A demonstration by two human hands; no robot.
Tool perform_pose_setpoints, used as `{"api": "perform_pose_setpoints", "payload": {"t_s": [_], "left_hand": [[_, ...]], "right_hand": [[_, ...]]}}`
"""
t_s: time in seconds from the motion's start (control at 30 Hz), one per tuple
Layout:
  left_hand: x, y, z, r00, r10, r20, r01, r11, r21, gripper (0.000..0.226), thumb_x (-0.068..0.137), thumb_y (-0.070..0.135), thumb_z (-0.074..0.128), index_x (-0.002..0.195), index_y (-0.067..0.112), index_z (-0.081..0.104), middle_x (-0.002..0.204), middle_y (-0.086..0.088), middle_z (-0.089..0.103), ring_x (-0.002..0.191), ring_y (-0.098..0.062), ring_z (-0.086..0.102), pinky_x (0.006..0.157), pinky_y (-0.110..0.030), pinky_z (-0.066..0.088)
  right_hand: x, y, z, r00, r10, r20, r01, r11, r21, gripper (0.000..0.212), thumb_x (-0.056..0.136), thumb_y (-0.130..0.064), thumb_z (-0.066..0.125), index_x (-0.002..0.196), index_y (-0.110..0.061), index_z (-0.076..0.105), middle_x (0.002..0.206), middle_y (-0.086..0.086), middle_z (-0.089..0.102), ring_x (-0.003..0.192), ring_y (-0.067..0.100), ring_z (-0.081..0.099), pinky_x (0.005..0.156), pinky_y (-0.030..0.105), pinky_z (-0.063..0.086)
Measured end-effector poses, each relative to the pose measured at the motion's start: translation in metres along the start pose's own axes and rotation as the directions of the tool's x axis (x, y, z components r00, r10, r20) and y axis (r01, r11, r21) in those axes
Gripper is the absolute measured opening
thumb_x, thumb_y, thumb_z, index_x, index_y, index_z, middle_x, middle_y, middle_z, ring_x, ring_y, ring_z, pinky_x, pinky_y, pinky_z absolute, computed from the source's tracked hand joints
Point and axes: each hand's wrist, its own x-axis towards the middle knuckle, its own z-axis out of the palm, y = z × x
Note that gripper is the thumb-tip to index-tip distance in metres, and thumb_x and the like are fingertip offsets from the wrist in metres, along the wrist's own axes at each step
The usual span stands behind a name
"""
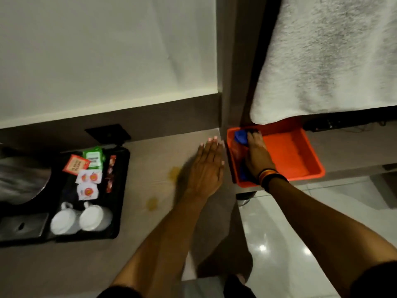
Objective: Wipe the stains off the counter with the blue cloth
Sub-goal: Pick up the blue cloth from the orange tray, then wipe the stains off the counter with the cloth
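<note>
Blue cloth [241, 136] under the right hand [256, 155] (inside the orange bin [296, 151]).

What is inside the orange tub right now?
The orange tub holds the blue cloth, with the right hand reaching in over it. The rest of the floor looks bare. A hanging white towel covers the far rim.

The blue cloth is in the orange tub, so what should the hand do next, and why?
Probably lift the blue cloth out of the orange tub with the right hand, which already rests on it. Two yellow stains sit on the counter beside the flat left hand, not yet wiped.
</note>
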Motion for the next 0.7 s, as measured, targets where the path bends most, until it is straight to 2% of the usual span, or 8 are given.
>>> {"api": "perform_pose_setpoints", "payload": {"t_s": [0.13, 0.17, 0.27, 0.37, 0.5, 0.63, 0.7], "left_hand": [[-0.043, -0.03, -0.019, 0.999, 0.008, -0.045, -0.01, 0.999, -0.046, 0.062, 0.111, 0.02, 0.051, 0.166, 0.005, 0.028, 0.175, -0.02, 0.026, 0.164, -0.035, 0.024, 0.134, -0.053, 0.017], [-0.058, -0.038, -0.024, 0.998, 0.014, -0.059, -0.016, 0.999, -0.028, 0.061, 0.113, 0.024, 0.047, 0.167, 0.006, 0.025, 0.175, -0.02, 0.023, 0.164, -0.034, 0.021, 0.135, -0.052, 0.014], [-0.102, -0.061, -0.038, 0.999, 0.042, 0.013, -0.042, 0.999, 0.004, 0.063, 0.116, 0.034, 0.03, 0.169, 0.011, 0.006, 0.18, -0.014, 0.005, 0.167, -0.028, 0.002, 0.134, -0.045, -0.004], [-0.158, -0.085, -0.052, 0.995, 0.098, 0.013, -0.097, 0.995, -0.014, 0.063, 0.116, 0.034, 0.027, 0.17, 0.012, 0.004, 0.18, -0.013, 0.001, 0.167, -0.026, 0.0, 0.136, -0.047, 0.0], [-0.234, -0.128, -0.055, 0.979, 0.205, 0.002, -0.204, 0.976, -0.068, 0.063, 0.116, 0.031, 0.028, 0.17, 0.011, 0.004, 0.18, -0.012, 0.001, 0.167, -0.024, -0.002, 0.136, -0.044, -0.003], [-0.293, -0.175, -0.036, 0.958, 0.27, 0.095, -0.263, 0.962, -0.078, 0.062, 0.117, 0.031, 0.027, 0.17, 0.011, 0.003, 0.18, -0.012, -0.001, 0.167, -0.023, -0.004, 0.134, -0.04, -0.009], [-0.315, -0.195, -0.028, 0.941, 0.306, 0.146, -0.298, 0.951, -0.078, 0.063, 0.115, 0.034, 0.023, 0.17, 0.012, 0.002, 0.18, -0.012, -0.001, 0.167, -0.024, -0.005, 0.132, -0.041, -0.014]], "right_hand": [[-0.052, -0.039, 0.0, 0.994, 0.003, -0.108, -0.007, 0.999, -0.036, 0.069, 0.094, 0.004, 0.043, 0.158, -0.001, 0.017, 0.168, 0.017, 0.008, 0.157, 0.032, 0.004, 0.129, 0.041, 0.008], [-0.07, -0.052, 0.005, 0.991, 0.018, -0.132, -0.024, 0.999, -0.041, 0.068, 0.096, 0.004, 0.043, 0.158, -0.003, 0.015, 0.168, 0.016, 0.007, 0.157, 0.031, 0.003, 0.129, 0.041, 0.007], [-0.12, -0.092, 0.026, 0.981, 0.095, -0.17, -0.101, 0.995, -0.026, 0.067, 0.098, 0.002, 0.042, 0.159, -0.004, 0.014, 0.169, 0.015, 0.005, 0.157, 0.03, 0.0, 0.129, 0.04, 0.003], [-0.17, -0.131, 0.057, 0.961, 0.205, -0.184, -0.208, 0.978, 0.005, 0.07, 0.097, 0.002, 0.044, 0.159, -0.006, 0.012, 0.169, 0.012, 0.003, 0.157, 0.029, 0.0, 0.126, 0.04, 0.0], [-0.225, -0.166, 0.094, 0.939, 0.275, -0.205, -0.287, 0.958, -0.031, 0.068, 0.097, -0.001, 0.045, 0.158, -0.003, 0.016, 0.168, 0.016, 0.008, 0.157, 0.031, 0.004, 0.129, 0.046, 0.009], [-0.254, -0.183, 0.127, 0.877, 0.426, -0.222, -0.428, 0.903, 0.045, 0.062, 0.099, -0.001, 0.043, 0.156, -0.001, 0.02, 0.167, 0.018, 0.012, 0.156, 0.034, 0.005, 0.128, 0.048, 0.011], [-0.26, -0.187, 0.143, 0.854, 0.473, -0.219, -0.474, 0.879, 0.052, 0.06, 0.1, -0.009, 0.042, 0.155, 0.001, 0.02, 0.166, 0.02, 0.014, 0.156, 0.036, 0.006, 0.128, 0.049, 0.011]]}}
